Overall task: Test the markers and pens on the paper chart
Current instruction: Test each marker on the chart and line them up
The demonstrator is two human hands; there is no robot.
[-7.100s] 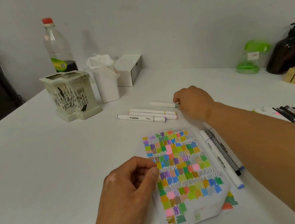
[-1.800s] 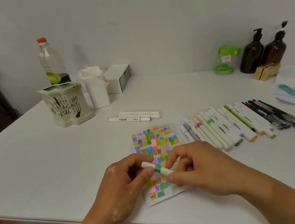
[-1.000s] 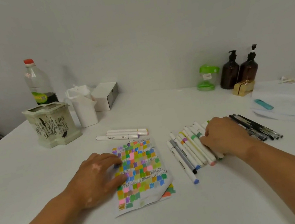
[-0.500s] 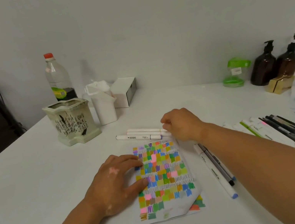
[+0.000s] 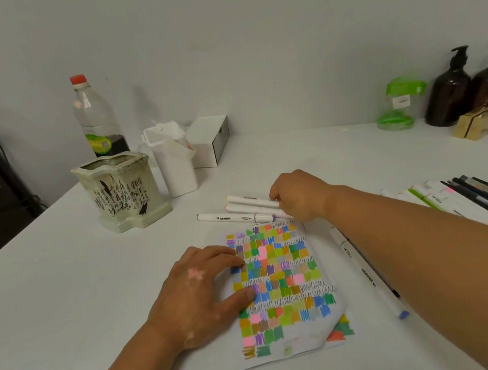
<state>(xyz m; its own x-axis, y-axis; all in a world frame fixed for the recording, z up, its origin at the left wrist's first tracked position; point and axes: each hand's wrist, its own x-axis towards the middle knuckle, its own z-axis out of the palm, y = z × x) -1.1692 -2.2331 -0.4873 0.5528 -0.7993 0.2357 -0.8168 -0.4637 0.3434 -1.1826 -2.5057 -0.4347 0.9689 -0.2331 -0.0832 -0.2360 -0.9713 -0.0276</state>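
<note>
Head view: left hand [image 5: 202,292] lies flat, fingers straight, pressing the left edge of the paper chart [image 5: 287,277] onto the white table [image 5: 63,312]. Right hand [image 5: 299,195], fingers curled, meets the ends of three white markers [image 5: 249,206] just beyond the chart's far edge; whether it grips one cannot be told.

soft, even light casts faint shadows (edges bend, wide-angle), and the left margin blurs.

matt paper chart [image 5: 281,282], glossy ceramic pot [image 5: 121,192], smooth plastic markers [image 5: 240,209]
</note>
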